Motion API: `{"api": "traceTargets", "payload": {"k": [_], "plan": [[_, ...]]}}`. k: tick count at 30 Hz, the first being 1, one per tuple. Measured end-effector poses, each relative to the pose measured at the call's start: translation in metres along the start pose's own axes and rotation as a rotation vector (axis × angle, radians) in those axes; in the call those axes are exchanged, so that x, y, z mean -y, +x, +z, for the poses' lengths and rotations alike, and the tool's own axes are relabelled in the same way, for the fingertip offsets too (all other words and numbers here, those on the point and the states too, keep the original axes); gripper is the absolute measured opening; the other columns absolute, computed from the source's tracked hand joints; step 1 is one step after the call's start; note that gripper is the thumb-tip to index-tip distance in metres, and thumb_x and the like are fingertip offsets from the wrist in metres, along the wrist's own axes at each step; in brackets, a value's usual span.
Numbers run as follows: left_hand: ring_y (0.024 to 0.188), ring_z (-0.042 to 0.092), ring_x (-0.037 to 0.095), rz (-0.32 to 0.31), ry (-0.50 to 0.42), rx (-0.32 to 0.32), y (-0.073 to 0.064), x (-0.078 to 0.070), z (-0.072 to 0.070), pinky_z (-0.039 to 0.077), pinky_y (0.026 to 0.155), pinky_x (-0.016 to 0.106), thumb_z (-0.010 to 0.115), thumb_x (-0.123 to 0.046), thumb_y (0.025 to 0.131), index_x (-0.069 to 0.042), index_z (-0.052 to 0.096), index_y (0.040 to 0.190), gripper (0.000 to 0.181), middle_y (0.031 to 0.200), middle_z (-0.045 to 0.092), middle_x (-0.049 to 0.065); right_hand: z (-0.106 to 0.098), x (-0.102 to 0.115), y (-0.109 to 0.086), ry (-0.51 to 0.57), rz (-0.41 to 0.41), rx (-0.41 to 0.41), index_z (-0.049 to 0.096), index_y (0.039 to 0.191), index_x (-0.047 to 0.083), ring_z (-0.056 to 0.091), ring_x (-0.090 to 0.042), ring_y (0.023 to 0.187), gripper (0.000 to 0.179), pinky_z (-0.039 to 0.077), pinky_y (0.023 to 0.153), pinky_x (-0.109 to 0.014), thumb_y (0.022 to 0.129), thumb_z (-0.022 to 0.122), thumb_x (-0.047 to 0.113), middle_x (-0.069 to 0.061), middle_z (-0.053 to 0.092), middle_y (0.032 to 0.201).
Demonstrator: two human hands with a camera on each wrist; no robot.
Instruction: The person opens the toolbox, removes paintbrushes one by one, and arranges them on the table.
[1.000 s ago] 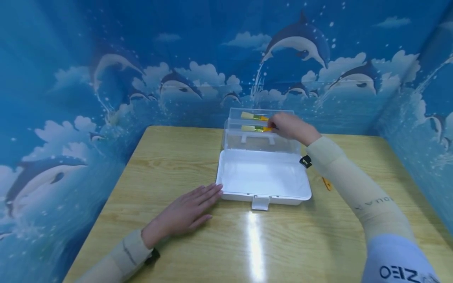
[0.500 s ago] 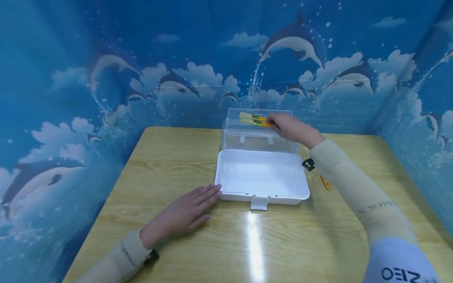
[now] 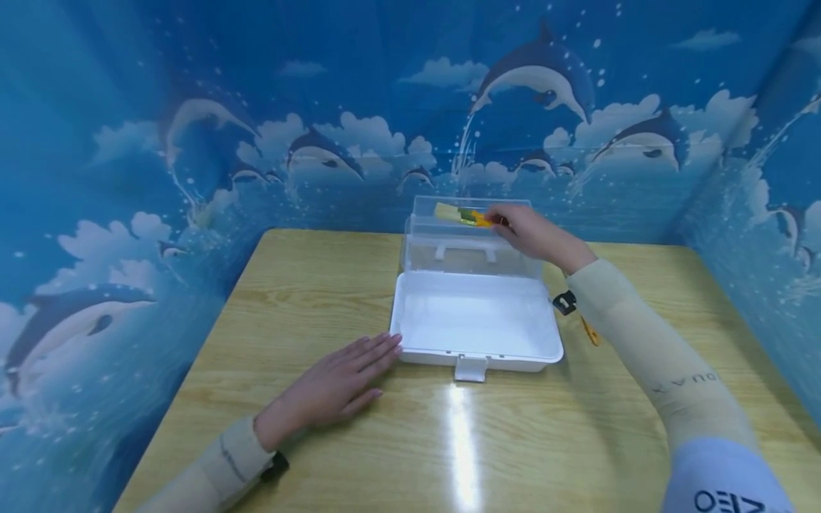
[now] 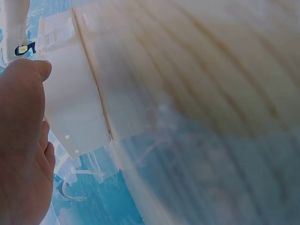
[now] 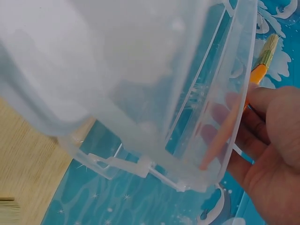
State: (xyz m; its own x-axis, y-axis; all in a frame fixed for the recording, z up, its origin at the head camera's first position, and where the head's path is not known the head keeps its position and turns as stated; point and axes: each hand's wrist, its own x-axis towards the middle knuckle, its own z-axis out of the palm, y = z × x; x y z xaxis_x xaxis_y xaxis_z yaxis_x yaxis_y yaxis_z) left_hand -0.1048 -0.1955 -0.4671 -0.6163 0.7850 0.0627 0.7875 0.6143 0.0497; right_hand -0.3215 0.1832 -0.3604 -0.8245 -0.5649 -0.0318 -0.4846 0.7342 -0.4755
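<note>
My right hand (image 3: 529, 231) grips a flat paintbrush (image 3: 471, 216) with pale bristles and an orange handle, at the raised clear tray (image 3: 471, 231) of a white storage box (image 3: 477, 313). Seen from the right wrist, the brush (image 5: 263, 65) lies by the tray's rim, and several fingers (image 5: 248, 138) show partly through the clear plastic. The box stands unfolded, its white base bare inside. My left hand (image 3: 336, 381) lies flat on the table, straight fingertips touching the base's front left corner. Its thumb (image 4: 43, 70) shows in the left wrist view.
An orange handle (image 3: 591, 333) lies on the wooden table (image 3: 308, 285) right of the box, partly behind my right forearm. Pale bristles (image 5: 8, 211) show in the right wrist view. A dolphin-printed blue curtain (image 3: 359, 85) stands behind the table.
Two brush shapes stood apart earlier, one above the other; they have drawn together into one at the tray. My right hand has shifted slightly right. My left hand stays put.
</note>
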Motion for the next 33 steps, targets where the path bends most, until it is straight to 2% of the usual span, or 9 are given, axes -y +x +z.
{"api": "traceTargets", "payload": {"k": [12, 19, 26, 33], "plan": [[0.158, 0.011, 0.017, 0.009, 0.0, -0.017, 0.0, 0.0, 0.001, 0.016, 0.129, 0.038, 0.044, -0.041, 0.108, -0.016, 0.01, 0.165, 0.07, 0.173, 0.005, -0.001, -0.003, -0.004, -0.013, 0.034, -0.014, -0.076, 0.059, 0.131, 0.0, 0.061, -0.03, 0.103, 0.027, 0.056, 0.09, -0.049, 0.107, 0.05, 0.007, -0.019, 0.064, 0.119], [0.157, 0.015, 0.02, 0.025, -0.004, -0.046, 0.001, -0.001, -0.001, 0.013, 0.13, 0.036, 0.049, -0.038, 0.107, -0.013, 0.017, 0.164, 0.07, 0.172, 0.011, 0.001, -0.004, -0.004, -0.017, 0.037, -0.014, -0.106, 0.059, 0.131, 0.001, 0.061, -0.03, 0.102, 0.027, 0.056, 0.089, -0.048, 0.107, 0.05, 0.008, -0.018, 0.064, 0.118], [0.158, 0.01, 0.017, 0.01, -0.008, -0.005, 0.0, 0.0, -0.002, 0.013, 0.129, 0.037, 0.045, -0.04, 0.108, -0.015, 0.012, 0.164, 0.07, 0.173, 0.005, -0.001, -0.007, -0.008, -0.026, 0.054, 0.006, -0.126, 0.057, 0.135, 0.003, 0.061, -0.032, 0.111, 0.029, 0.056, 0.092, -0.05, 0.108, 0.048, 0.011, -0.018, 0.062, 0.127], [0.158, 0.01, 0.018, 0.018, 0.005, -0.003, 0.0, 0.001, -0.001, 0.015, 0.129, 0.038, 0.044, -0.04, 0.108, -0.015, 0.011, 0.164, 0.07, 0.173, 0.005, -0.001, -0.008, -0.013, -0.033, 0.036, 0.004, -0.162, 0.059, 0.132, 0.003, 0.061, -0.03, 0.107, 0.027, 0.055, 0.093, -0.05, 0.108, 0.049, 0.011, -0.017, 0.063, 0.123]]}}
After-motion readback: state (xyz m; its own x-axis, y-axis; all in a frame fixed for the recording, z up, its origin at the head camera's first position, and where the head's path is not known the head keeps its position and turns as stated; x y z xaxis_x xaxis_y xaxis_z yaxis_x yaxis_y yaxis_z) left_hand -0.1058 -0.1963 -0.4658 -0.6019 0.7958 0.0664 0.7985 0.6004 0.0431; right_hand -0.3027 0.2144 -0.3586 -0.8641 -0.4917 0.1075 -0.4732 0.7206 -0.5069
